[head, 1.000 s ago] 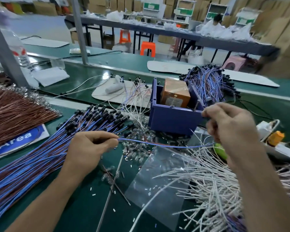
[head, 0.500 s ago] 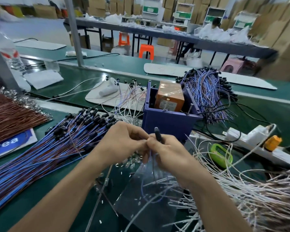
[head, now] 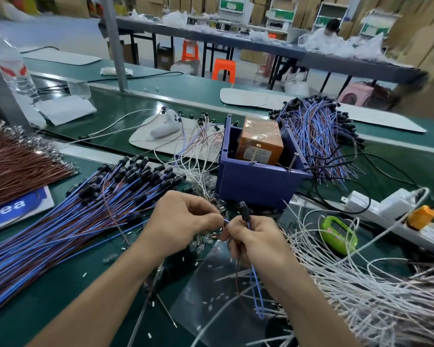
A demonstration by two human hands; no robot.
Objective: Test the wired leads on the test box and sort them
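Just before the purple bin (head: 258, 182) with the orange test box (head: 259, 144), our left hand (head: 186, 221) and right hand (head: 254, 240) each pinch one blue lead (head: 257, 291); we should keep its bare ends separated, steady, before touching the box's contacts

"rea" in white on blue sign (head: 15, 209), orange box label (head: 257, 154) unreadable
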